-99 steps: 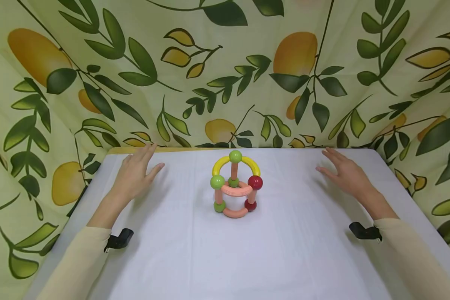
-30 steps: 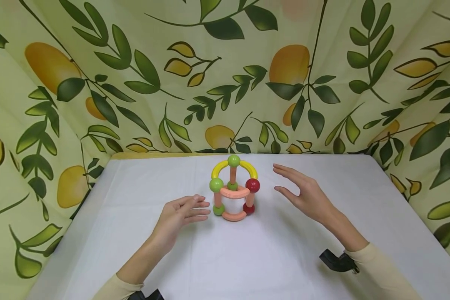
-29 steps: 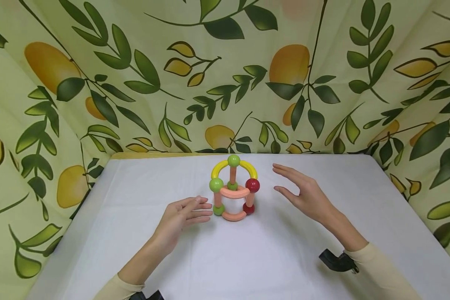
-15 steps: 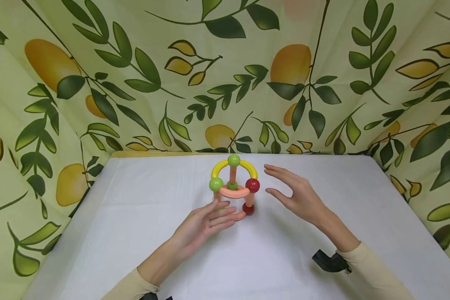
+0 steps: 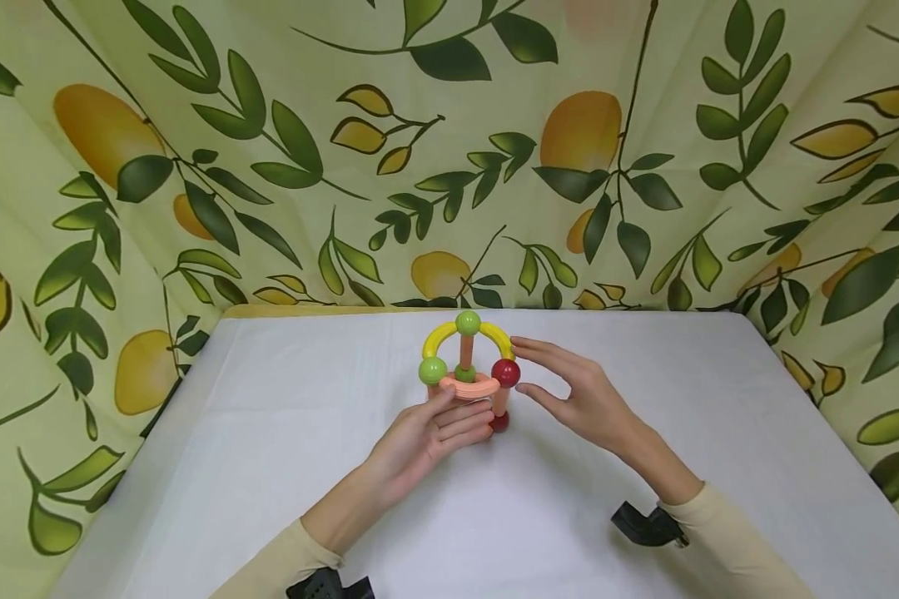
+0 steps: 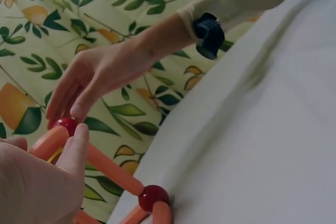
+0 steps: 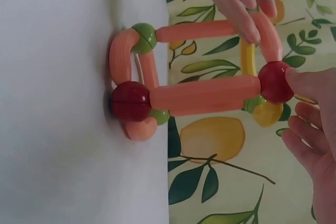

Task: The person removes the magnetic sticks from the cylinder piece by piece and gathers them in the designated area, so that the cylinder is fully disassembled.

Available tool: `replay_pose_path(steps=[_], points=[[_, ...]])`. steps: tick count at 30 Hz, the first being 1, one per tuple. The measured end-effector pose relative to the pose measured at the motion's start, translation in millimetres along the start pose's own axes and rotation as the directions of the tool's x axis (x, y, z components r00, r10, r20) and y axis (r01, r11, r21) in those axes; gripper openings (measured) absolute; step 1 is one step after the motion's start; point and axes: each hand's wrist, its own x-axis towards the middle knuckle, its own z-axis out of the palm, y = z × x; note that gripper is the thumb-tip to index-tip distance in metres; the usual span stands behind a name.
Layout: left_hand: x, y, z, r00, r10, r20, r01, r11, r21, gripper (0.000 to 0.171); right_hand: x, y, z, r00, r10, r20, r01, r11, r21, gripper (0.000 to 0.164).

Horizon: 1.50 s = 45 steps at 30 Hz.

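A toy frame of rods and balls stands on the white-covered table, its straight and curved rods joined by green and red balls. My left hand reaches across its lower front, palm showing, fingers nearly straight. Its thumb lies at the upper pink curved rod, with the fingers below; the lower left green ball is hidden behind this hand. On the other side, my right hand has its thumb at the edge of the upper red ball. Its extended forefinger reaches the yellow curved rod.
A leaf-and-fruit patterned curtain rises behind and beside the white tablecloth. A yellowish strip of table edge shows at the back left. Black mounts sit at the left wrist and right wrist.
My hands have come in from wide apart to the toy. In the last half second the left slid right across its front and the right moved left to the red ball. The toy stays put.
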Motion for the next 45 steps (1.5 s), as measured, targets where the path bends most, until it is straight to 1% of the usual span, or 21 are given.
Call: replay_pose_path(steps=[2, 7, 9, 12, 22, 28, 36, 45], points=[[3.2, 0.0, 3.4, 1.000, 0.010, 0.008, -0.010, 1.000, 0.010, 0.050, 0, -1, 2, 1.000, -0.013, -0.004, 0.013, 1.000, 0.022, 0.056], [9.0, -1.1, 8.9, 1.000, 0.018, 0.009, -0.018, 1.000, -0.012, 0.046, 0, -2, 8, 0.999, -0.045, -0.006, 0.045, 0.998, 0.048, 0.055], [9.7, -1.4, 10.2, 1.000, 0.019, -0.001, -0.019, 0.999, -0.037, 0.045, 1, -3, 9, 0.999, -0.054, 0.003, 0.053, 0.998, 0.043, 0.055], [10.2, -1.4, 11.7, 0.999, 0.030, -0.012, -0.031, 0.998, -0.050, 0.045, 3, -3, 11, 0.998, -0.064, 0.017, 0.064, 0.997, 0.037, 0.053], [10.8, -2.3, 13.9, 0.998, 0.049, -0.039, -0.050, 0.998, -0.045, 0.045, 4, -3, 12, 0.996, -0.084, 0.016, 0.084, 0.996, 0.019, 0.053], [10.8, -3.5, 12.8, 0.996, 0.057, -0.070, -0.058, 0.998, -0.009, 0.048, 4, -3, 12, 0.996, -0.089, 0.021, 0.089, 0.996, -0.005, 0.055], [10.8, -3.7, 12.5, 0.993, 0.047, -0.109, -0.043, 0.998, 0.034, 0.045, 5, -5, 12, 0.995, -0.094, 0.027, 0.095, 0.995, -0.023, 0.053], [11.1, -2.4, 11.7, 0.992, 0.048, -0.120, -0.039, 0.996, 0.082, 0.043, 7, -5, 12, 0.993, -0.112, 0.031, 0.114, 0.992, -0.046, 0.054]])
